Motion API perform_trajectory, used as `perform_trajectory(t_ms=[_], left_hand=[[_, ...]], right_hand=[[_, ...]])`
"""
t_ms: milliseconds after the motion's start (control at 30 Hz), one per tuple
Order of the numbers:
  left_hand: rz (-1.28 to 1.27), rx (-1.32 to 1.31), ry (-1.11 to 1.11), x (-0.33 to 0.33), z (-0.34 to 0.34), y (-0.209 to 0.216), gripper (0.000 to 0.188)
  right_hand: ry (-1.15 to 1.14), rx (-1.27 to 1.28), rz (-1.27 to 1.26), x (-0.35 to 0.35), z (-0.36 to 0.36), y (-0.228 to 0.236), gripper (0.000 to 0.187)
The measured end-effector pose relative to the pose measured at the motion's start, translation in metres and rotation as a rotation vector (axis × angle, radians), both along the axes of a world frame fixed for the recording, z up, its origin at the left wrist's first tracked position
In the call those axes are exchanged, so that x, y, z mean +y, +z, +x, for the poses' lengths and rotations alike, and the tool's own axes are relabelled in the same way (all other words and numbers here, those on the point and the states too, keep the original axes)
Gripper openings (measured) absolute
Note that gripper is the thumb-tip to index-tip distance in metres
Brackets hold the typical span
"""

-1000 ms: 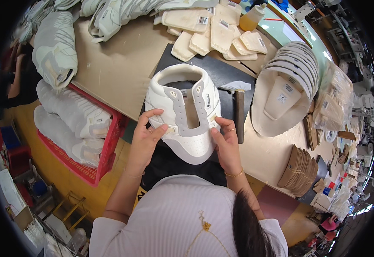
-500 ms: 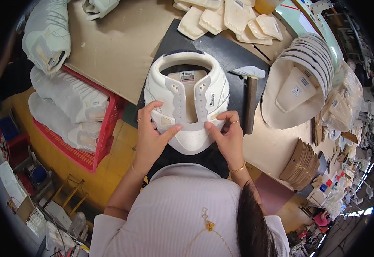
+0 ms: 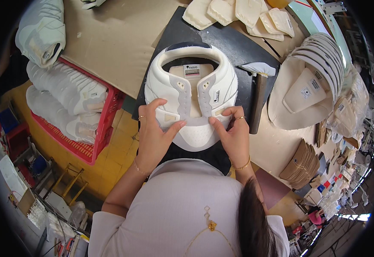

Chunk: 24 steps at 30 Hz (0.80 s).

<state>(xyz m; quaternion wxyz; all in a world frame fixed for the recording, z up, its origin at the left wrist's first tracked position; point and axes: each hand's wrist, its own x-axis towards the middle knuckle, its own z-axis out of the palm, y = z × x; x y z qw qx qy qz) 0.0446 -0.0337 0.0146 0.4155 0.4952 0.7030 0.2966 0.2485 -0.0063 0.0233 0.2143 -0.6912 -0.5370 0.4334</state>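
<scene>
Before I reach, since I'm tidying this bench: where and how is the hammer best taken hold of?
The hammer is probably best gripped around the near half of its dark handle, coming from the near side: it is long, slim and bare, its free end faces that way, and the pale-covered head lies farther away.

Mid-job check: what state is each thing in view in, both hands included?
White-and-grey shoe upper: unlaced, collar open, held in both hands.
Bare left hand: gripping its left side.
Bare right hand: gripping its right side.
Brown-handled hammer with white-covered head: lying down, unheld.
Flat black board: partly covered.
Red plastic crate: loaded with white shoe uppers.
Cream padded pieces: piled, overlapping.
Rounded beige pieces: nested together.
Flat brown pieces: stacked.
</scene>
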Motion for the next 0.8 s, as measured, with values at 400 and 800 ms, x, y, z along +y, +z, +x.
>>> perform_trajectory(t_ms=[400,800], left_hand=[[-0.021,0.008,-0.001,0.001,-0.001,-0.003,0.063],[-0.09,0.295,-0.052,0.007,0.009,0.011,0.058]], right_hand=[[0.018,-0.041,-0.025,0.001,-0.004,0.005,0.031],[0.095,-0.263,0.079,0.0,-0.01,-0.002,0.03]])
